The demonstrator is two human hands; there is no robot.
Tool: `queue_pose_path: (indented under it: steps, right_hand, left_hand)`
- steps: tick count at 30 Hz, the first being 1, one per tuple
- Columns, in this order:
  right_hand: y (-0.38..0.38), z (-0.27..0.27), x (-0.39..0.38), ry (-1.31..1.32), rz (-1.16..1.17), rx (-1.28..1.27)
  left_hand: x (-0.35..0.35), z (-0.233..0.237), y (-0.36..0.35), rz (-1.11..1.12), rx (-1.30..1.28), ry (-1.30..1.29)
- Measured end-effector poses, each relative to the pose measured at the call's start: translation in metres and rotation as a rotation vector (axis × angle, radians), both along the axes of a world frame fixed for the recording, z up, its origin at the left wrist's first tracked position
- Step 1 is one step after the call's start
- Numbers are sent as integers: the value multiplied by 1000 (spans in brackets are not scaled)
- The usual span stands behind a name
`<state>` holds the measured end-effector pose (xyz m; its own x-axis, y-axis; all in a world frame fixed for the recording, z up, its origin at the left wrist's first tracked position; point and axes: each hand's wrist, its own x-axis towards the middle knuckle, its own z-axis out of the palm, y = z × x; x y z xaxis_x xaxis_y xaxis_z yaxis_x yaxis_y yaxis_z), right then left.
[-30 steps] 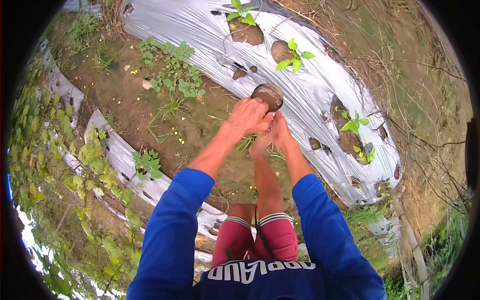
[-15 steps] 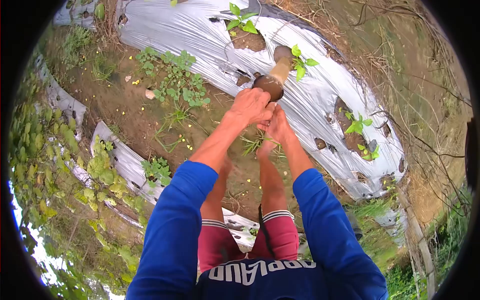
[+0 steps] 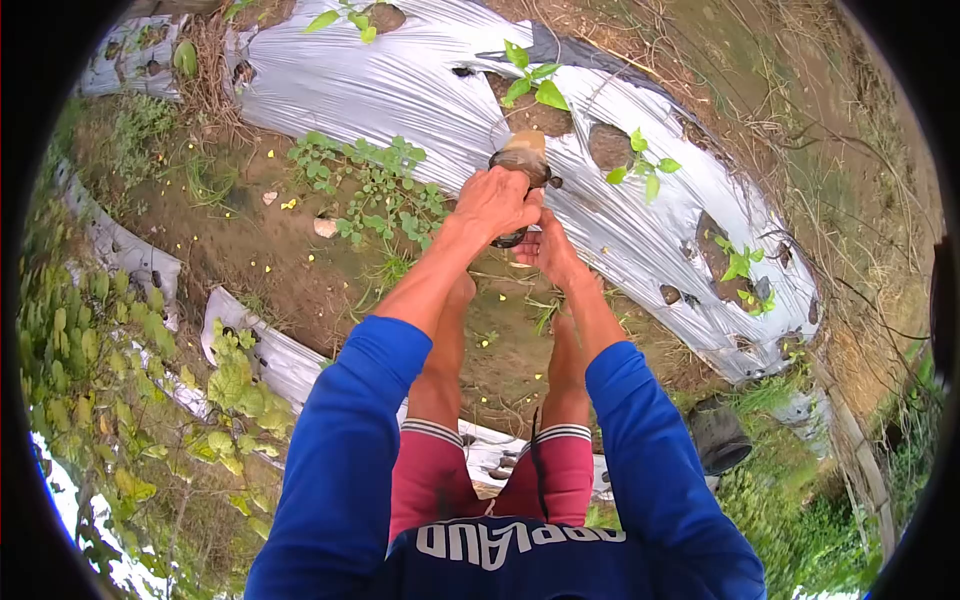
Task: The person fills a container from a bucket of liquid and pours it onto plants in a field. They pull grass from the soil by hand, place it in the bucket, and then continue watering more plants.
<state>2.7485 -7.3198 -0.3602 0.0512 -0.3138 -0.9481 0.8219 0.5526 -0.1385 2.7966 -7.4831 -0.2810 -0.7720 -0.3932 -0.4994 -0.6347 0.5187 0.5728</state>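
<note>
My left hand [image 3: 496,204] is closed over the side of a dark, round container [image 3: 522,165]. Pale brown liquid shows at the container's far edge, above the silver plastic sheet [image 3: 380,85]. Close against its near side is my right hand [image 3: 550,252], with some fingers apart under the dark rim; whether it grips the container is hidden. Beyond the container, a leafy seedling [image 3: 533,82] grows from a soil hole in the sheet. Another seedling [image 3: 643,168] stands to the right beside a wet, brown hole [image 3: 610,147].
Low green weeds [image 3: 375,185] grow on the bare soil at left of my hands. A black pot [image 3: 719,436] lies at the lower right. Dry branches and vines [image 3: 850,170] line the right side, and a leafy bush [image 3: 100,350] fills the left.
The brown stream pouring onto the hole is no longer visible as a long column. My hands and the container have shifted slightly left, and the black pot has come into fuller view.
</note>
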Motion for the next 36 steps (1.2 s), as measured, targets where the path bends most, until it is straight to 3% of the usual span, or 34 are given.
queue_pose_path:
  steps: [6, 14, 19, 26, 36]
  right_hand:
    - [-52, 10, 26, -55, -78, 19]
    - [-128, 40, 52, 10, -261, 45]
    - [-178, 41, 59, -23, 42, -118]
    - [-260, 42, 64, 24, 58, -100]
    - [-312, 28, 67, -66, 61, -61]
  left_hand:
    - [17, -1, -51, -112, 45, -27]
    - [85, 34, -105, -29, 7, 157]
    - [104, 37, -161, 63, -55, 241]
    - [85, 38, -250, 138, -36, -46]
    - [82, 18, -308, 86, 1, -122]
